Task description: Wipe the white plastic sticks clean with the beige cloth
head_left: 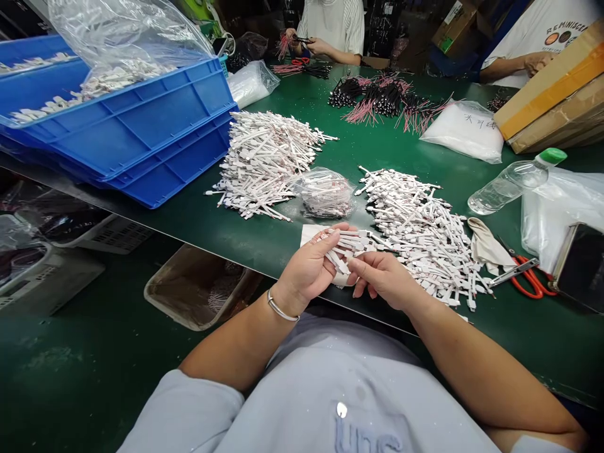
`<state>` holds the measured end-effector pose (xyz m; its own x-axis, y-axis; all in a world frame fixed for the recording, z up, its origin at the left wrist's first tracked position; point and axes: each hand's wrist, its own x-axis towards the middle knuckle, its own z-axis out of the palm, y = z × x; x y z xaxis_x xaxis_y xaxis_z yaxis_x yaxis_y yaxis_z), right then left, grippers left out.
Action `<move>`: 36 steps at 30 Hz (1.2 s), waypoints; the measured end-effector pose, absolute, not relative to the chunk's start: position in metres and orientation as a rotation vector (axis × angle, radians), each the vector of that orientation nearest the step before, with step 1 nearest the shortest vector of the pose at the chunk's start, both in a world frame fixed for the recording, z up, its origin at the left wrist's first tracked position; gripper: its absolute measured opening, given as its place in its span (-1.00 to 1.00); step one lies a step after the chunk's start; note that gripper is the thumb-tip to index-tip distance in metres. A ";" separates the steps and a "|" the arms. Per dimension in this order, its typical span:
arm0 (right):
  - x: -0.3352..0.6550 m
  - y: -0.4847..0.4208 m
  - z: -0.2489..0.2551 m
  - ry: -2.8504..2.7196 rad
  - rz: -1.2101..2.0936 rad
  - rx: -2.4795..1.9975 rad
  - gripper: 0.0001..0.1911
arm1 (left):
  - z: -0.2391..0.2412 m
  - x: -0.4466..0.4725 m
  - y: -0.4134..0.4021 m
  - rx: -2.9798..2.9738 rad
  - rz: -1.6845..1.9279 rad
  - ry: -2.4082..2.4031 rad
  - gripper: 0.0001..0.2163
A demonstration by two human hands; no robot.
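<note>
My left hand (309, 267) is closed around a bundle of small white strip parts (346, 242) at the near edge of the green table (236, 226). My right hand (384, 277) pinches the bundle's lower end, fingers pressed together. Just right of the hands lies a loose pile of the same white strips (419, 226). A larger pile of strips (267, 160) lies to the left of it, with a small clear bag of strips (325, 192) between the two piles.
Stacked blue crates (141, 132) with bagged parts stand at the left. Red-handled scissors (523, 277), a cloth (486, 245), a water bottle (514, 182) and plastic bags lie right. Black-and-pink wire bundles (382, 97) lie farther back, where other people work. Bins sit under the table.
</note>
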<state>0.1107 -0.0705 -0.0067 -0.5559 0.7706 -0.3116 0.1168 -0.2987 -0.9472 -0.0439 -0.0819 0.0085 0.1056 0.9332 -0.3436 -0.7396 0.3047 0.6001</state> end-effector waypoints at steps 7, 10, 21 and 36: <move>0.110 -0.073 -0.006 -1.508 2.046 -1.078 -0.44 | 0.007 -0.041 -0.083 0.367 1.263 0.754 -0.86; 0.111 -0.073 -0.007 -1.555 1.955 -1.086 -0.49 | 0.007 -0.042 -0.083 0.361 1.249 0.769 -0.86; 0.112 -0.073 -0.011 -1.567 1.763 -1.126 -0.47 | 0.008 -0.043 -0.081 0.288 1.282 0.808 -0.86; 0.112 -0.073 -0.007 -1.600 1.833 -1.159 -0.39 | 0.006 -0.044 -0.078 0.254 1.253 0.767 -0.85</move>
<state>0.1124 -0.0729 -0.0073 -0.5502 0.7794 -0.2997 0.1916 -0.2315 -0.9538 -0.0443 -0.0784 0.0065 0.1068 0.9182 -0.3815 -0.7571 0.3238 0.5674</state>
